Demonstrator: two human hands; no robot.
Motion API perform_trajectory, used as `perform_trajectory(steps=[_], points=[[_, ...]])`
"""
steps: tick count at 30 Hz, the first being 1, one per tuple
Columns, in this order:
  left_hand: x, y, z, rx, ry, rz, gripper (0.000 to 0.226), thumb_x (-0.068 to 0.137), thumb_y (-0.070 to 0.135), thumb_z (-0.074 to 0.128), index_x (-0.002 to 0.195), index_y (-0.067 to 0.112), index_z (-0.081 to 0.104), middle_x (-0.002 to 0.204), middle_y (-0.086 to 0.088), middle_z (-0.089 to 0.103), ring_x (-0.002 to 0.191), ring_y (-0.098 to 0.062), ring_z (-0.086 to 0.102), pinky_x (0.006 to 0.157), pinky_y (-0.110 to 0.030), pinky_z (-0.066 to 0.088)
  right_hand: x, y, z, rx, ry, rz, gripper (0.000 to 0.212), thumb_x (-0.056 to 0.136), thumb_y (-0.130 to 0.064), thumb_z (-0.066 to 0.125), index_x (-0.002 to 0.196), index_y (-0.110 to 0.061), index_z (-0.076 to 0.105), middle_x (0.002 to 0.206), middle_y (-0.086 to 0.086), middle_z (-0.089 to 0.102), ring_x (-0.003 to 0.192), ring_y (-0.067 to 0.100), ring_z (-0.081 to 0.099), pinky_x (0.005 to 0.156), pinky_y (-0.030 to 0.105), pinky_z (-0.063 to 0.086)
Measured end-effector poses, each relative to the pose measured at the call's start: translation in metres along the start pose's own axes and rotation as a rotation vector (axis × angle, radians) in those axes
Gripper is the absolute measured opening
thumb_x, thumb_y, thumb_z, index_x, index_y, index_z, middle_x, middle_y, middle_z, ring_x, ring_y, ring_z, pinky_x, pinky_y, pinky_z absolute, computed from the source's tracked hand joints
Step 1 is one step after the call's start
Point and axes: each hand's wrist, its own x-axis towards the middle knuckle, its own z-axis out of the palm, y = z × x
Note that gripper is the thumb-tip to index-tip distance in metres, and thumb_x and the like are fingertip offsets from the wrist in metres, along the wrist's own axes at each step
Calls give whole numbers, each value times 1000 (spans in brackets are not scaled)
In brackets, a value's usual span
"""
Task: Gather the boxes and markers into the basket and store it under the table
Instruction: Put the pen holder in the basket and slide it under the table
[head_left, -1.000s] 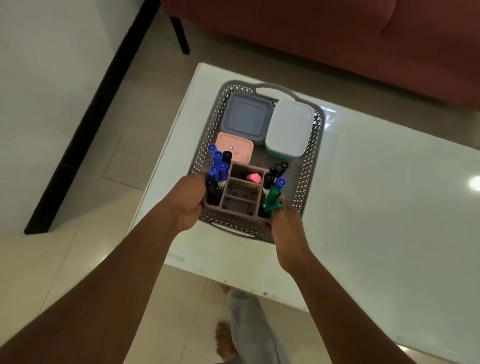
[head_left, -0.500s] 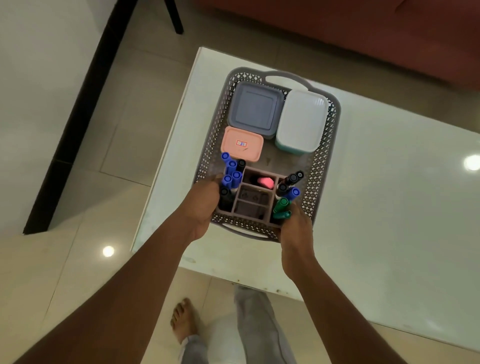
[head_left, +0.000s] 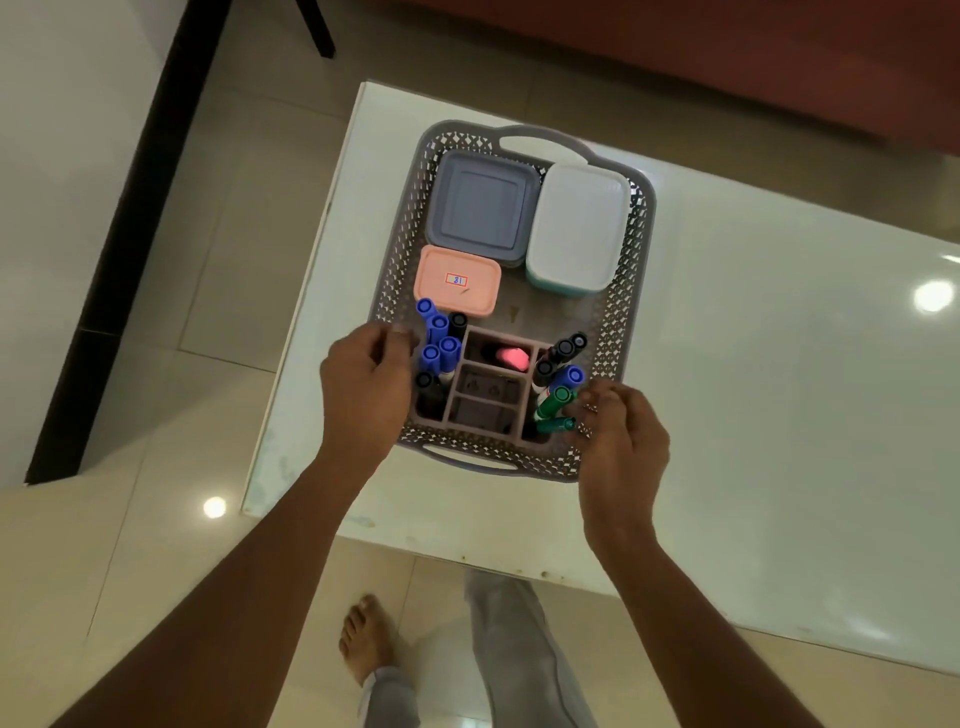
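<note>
Head view. Only one bit of writing: the pink box (head_left: 457, 280) carries a small red-bordered sticker with blue digits, which we read as "81" from this angle; orientation unsure. No brand seen anywhere.

The grey lattice basket (head_left: 621, 322) sits on the white table (head_left: 779, 364), near its left corner. Its long axis runs from us toward the far side, with the far end skewed a little right and a handle at each short end.

In the far half, the grey-blue square box (head_left: 483, 208) and the white box with teal base (head_left: 576, 228) lie side by side, lids up. The white one's long axis follows the basket's. The pink box is just in front of the grey-blue one, long axis across the basket.

In the near half stands a compartment holder (head_left: 485, 410). The blue markers (head_left: 439, 338) are in its left slot, caps up and leaning far-left. The green markers (head_left: 553, 405) are in the right slot, caps tipped right, the lowest nearly flat. Black markers (head_left: 563, 351) stand behind the green.

The left hand (head_left: 363, 384) hovers over the basket's left wall, fingers loosely curled, slightly apart, blurred, nothing in them. The right hand (head_left: 618, 436) is over the near-right corner, fingers loosely curled, tips just beside the green markers; we cannot tell if they touch.

Below the table edge we see a bare foot (head_left: 366, 639) and a grey trouser leg (head_left: 519, 649).
</note>
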Motion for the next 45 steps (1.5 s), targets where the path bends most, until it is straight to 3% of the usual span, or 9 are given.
perform_trajectory(steps=[3, 5, 9, 15, 19, 27, 31, 40, 45], points=[[0, 4, -2, 117, 189, 256, 24, 97, 18, 51, 87, 6, 68, 70, -5, 65, 59, -14, 57, 55, -18, 48, 12, -6, -12, -88, 80, -217, 15, 97, -8, 52, 101, -11, 66, 87, 1, 70, 75, 11, 67, 67, 26, 57], [7, 5, -3, 201, 266, 311, 18, 95, 17, 53, 96, 7, 68, 85, -3, 68, 75, -11, 58, 61, -8, 40, 22, -7, -16, -174, 142, -312, 15, 95, -8, 55, 107, -12, 63, 95, -2, 67, 79, 3, 62, 66, 16, 51], [29, -16, 2, 339, 149, 265, 29, 92, 20, 58, 117, 6, 55, 114, -11, 59, 104, -23, 55, 82, -26, 41, 42, 14, -12, -389, 95, -215, 34, 92, -18, 58, 125, -12, 51, 114, 0, 58, 94, 17, 56, 73, 31, 49], [35, -40, 6, 394, 2, 183, 13, 101, 23, 43, 99, 11, 42, 85, -8, 61, 64, -17, 56, 49, -22, 35, 44, 47, 5, -467, -22, -122, 12, 103, -22, 38, 106, -16, 48, 99, 3, 66, 82, 21, 66, 57, 28, 53], [37, -39, 7, 414, -1, 203, 11, 101, 21, 43, 96, 13, 38, 85, -7, 58, 61, -13, 50, 48, -22, 32, 46, 47, 7, -479, 6, -139, 14, 103, -23, 35, 100, -18, 47, 92, 0, 65, 77, 17, 65, 55, 32, 53], [38, -45, 6, 423, 28, 200, 6, 95, 9, 45, 92, 10, 41, 83, -8, 59, 70, -30, 54, 60, -35, 40, 43, 50, 4, -525, 66, -213, 22, 100, -15, 39, 89, -10, 57, 80, 2, 65, 69, 19, 58, 50, 23, 37], [25, -63, -2, 362, 52, 233, 8, 89, 3, 48, 91, 9, 43, 81, -7, 62, 70, -31, 58, 60, -39, 45, 30, 57, -1, -515, 67, -254, 24, 99, -17, 40, 87, -6, 58, 77, 6, 65, 67, 23, 59, 53, 30, 45], [-100, -152, -98, 332, 8, 284, 13, 91, 1, 48, 90, 11, 40, 80, -5, 57, 70, -30, 52, 60, -35, 37, -135, 123, -35, -460, 85, -324, 21, 100, -19, 45, 83, -12, 55, 67, -8, 55, 60, 2, 52, 46, 10, 36], [-193, -230, -176, 357, -23, 284, 13, 94, 12, 49, 88, 17, 40, 83, -6, 62, 71, -31, 57, 59, -36, 44, -263, 194, -54, -363, 67, -263, 22, 100, -20, 51, 84, -10, 62, 71, 2, 65, 63, 13, 60, 50, 15, 41]])
